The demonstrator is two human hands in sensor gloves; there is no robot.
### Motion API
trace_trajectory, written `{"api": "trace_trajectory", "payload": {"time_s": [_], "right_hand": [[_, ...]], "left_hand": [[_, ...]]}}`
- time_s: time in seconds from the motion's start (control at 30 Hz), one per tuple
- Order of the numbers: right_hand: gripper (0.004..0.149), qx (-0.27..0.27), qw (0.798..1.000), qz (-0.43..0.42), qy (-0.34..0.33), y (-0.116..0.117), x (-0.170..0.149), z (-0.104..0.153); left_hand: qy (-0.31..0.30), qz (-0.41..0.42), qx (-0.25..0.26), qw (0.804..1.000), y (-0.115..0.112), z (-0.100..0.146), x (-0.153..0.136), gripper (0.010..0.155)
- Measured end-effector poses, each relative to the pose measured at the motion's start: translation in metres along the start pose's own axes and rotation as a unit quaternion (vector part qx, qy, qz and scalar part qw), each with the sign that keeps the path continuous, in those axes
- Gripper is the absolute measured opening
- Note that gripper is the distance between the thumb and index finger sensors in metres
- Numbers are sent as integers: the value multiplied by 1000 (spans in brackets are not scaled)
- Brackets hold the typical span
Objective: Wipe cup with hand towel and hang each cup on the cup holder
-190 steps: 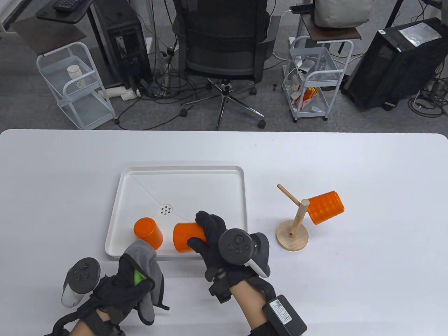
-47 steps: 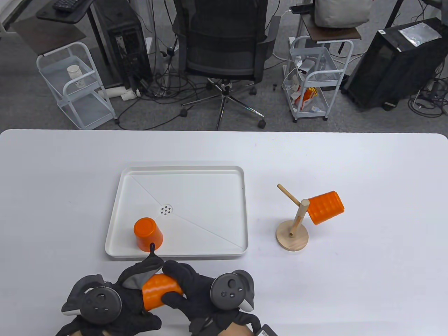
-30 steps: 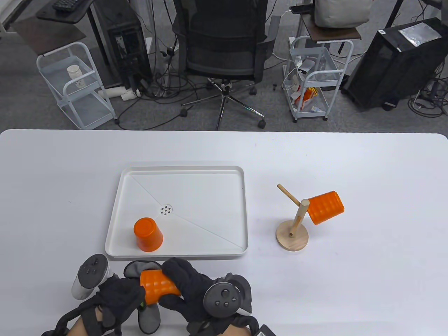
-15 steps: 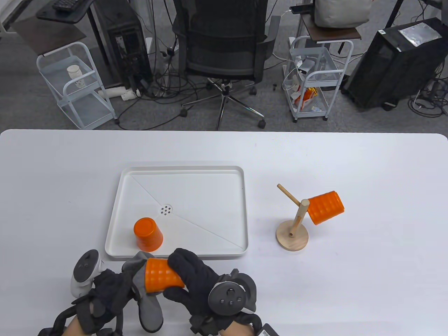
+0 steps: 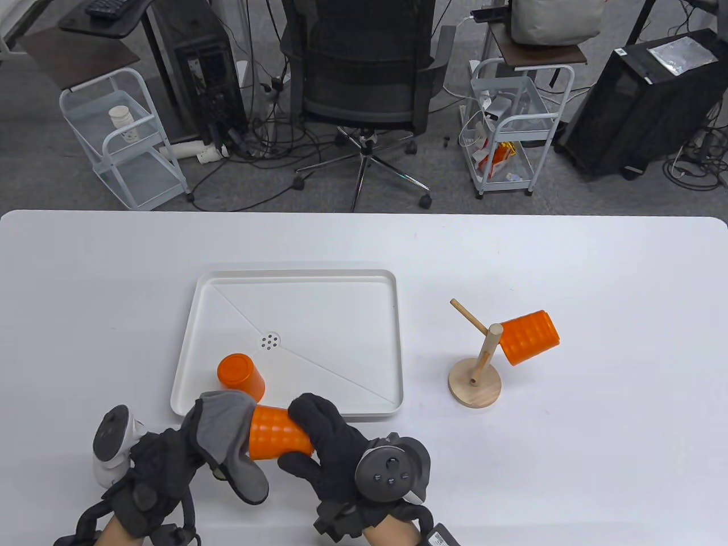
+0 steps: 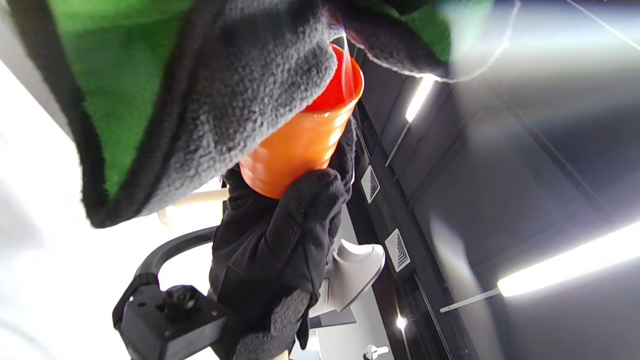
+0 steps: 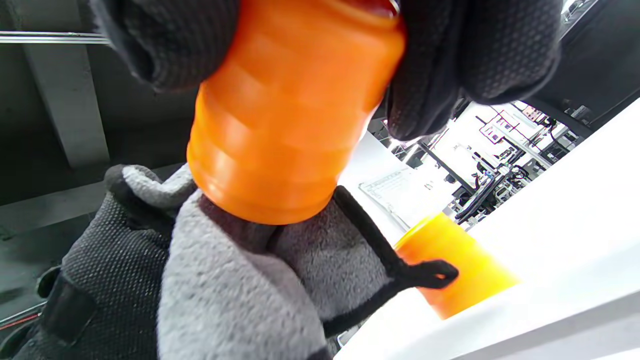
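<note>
My right hand [image 5: 321,441] grips a ribbed orange cup [image 5: 280,438] lying sideways above the table's front edge; the same cup [image 7: 290,125] fills the right wrist view. My left hand [image 5: 170,472] holds the grey hand towel [image 5: 230,438] wrapped over the cup's left end; in the left wrist view the towel [image 6: 225,105] goes into the cup's open mouth [image 6: 335,85]. A second orange cup [image 5: 240,376] stands upside down in the white tray [image 5: 296,281]. A third orange cup [image 5: 529,336] hangs on a peg of the wooden cup holder [image 5: 476,382].
The holder has another bare peg [image 5: 467,315] pointing up left. Behind the table stand an office chair [image 5: 361,68], two white wire carts [image 5: 122,139] and computer cases.
Both hands lifted the cup and towel forward toward the tray's front edge. The left hand turned, and the towel now covers the cup's left end. Earlier the right hand took this cup from the tray.
</note>
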State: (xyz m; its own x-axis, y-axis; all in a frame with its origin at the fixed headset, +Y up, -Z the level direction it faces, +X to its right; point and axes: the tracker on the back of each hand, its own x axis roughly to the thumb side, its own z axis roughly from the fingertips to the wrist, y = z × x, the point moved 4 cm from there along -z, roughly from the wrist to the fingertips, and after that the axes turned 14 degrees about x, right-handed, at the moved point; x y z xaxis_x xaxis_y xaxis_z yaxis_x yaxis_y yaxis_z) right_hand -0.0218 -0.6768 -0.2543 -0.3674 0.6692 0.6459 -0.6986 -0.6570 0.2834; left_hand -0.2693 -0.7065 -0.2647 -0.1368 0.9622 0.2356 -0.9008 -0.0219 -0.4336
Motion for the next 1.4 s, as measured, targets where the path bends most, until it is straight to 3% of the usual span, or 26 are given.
{"api": "trace_trajectory", "payload": {"time_s": [0.27,0.67,0.97,1.2,1.4], "right_hand": [[75,9,1000,-2,-5,3,3,-1],[75,24,1000,-11,-7,8,5,-1],[75,43,999,-12,-7,15,7,-3],[75,48,998,-51,10,17,2,-4],[75,49,993,-106,34,17,-6,-3]], "left_hand": [[-7,-26,-21,999,-7,0,1,92],[-22,-146,-82,986,-29,3,4,88],[1,-200,-69,977,-34,1,0,68],[5,-231,-77,970,-42,1,-1,73],[-13,-293,-82,952,-49,2,4,78]]}}
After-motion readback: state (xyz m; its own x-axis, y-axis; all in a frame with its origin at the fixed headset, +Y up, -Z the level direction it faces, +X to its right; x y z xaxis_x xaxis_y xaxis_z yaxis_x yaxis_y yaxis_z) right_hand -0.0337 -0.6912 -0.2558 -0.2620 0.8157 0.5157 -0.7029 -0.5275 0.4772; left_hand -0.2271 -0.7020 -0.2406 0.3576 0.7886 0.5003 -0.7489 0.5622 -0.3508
